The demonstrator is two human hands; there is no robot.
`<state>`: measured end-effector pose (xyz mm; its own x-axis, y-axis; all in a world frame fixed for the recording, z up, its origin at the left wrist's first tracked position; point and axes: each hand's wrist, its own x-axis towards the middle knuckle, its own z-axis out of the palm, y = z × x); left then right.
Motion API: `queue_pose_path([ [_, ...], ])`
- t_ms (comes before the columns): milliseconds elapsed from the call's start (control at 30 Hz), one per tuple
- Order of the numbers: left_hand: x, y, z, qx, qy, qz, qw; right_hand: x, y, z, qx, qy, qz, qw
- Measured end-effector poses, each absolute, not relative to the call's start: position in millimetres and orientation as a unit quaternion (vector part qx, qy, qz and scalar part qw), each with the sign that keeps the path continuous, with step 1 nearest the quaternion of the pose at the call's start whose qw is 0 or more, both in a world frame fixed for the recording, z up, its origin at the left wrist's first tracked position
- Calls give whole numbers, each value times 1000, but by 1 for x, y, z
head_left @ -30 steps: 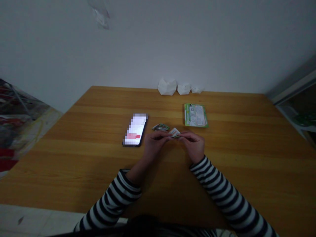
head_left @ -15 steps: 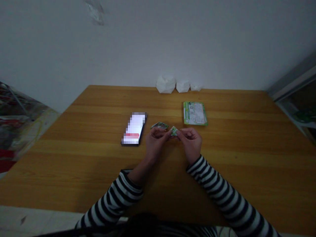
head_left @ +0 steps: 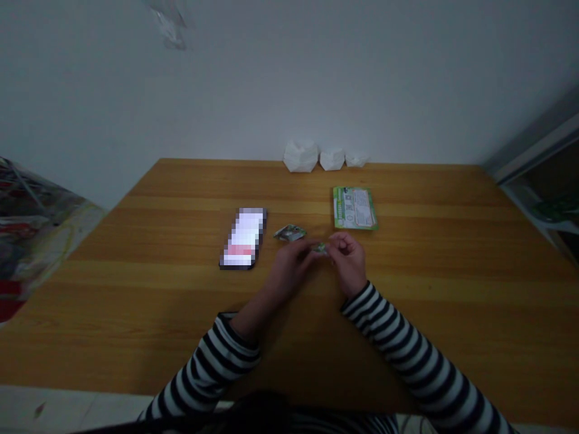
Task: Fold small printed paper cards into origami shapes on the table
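Both my hands meet over the middle of a wooden table (head_left: 136, 289). My left hand (head_left: 288, 268) and my right hand (head_left: 349, 260) pinch a small folded green-and-white paper piece (head_left: 321, 248) between their fingertips. Both hands are closed on it. A second small folded green piece (head_left: 289, 233) lies on the table just beyond my left hand. A green printed packet (head_left: 354, 208) lies flat beyond my right hand. My sleeves are black-and-white striped.
A phone (head_left: 243, 237) with a lit screen lies left of the hands. Three white crumpled paper shapes (head_left: 300, 156) stand along the far table edge by the wall. Plastic-covered clutter (head_left: 31, 223) sits at the left; a shelf (head_left: 547, 205) is at the right.
The paper piece has become smaller and more folded between my fingers. My hands shifted slightly closer together; the view tilted a little.
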<state>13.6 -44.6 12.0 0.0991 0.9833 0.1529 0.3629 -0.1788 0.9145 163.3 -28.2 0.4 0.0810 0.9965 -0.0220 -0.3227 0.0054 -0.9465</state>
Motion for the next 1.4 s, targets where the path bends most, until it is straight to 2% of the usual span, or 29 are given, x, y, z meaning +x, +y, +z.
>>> queue_pose_path([
  [100,11,-46,14,710,509,370,316,168,-25,2,-415,-407,590,561],
  [233,14,-48,16,698,511,358,351,170,-25,2,-397,-495,587,504],
  [433,21,-48,5,643,503,386,429,173,-27,-4,-424,-641,448,456],
  [567,18,-46,2,624,521,410,414,173,-32,-4,-388,-745,348,415],
  [633,17,-45,3,608,520,430,418,171,-34,-4,-388,-749,323,430],
  [700,16,-44,4,572,500,448,472,170,-35,-6,-406,-713,331,466],
  [800,17,-44,6,501,465,472,557,171,-31,-6,-421,-640,383,516],
  [933,17,-44,8,439,431,488,619,177,-24,0,-402,-595,455,526],
  [1133,16,-43,10,518,484,482,515,175,-26,-1,-356,-649,442,507],
  [1300,27,-44,6,482,506,491,520,168,-30,-8,-441,-648,366,502],
  [1400,35,-50,5,447,497,486,563,163,-29,-9,-489,-631,344,494],
])
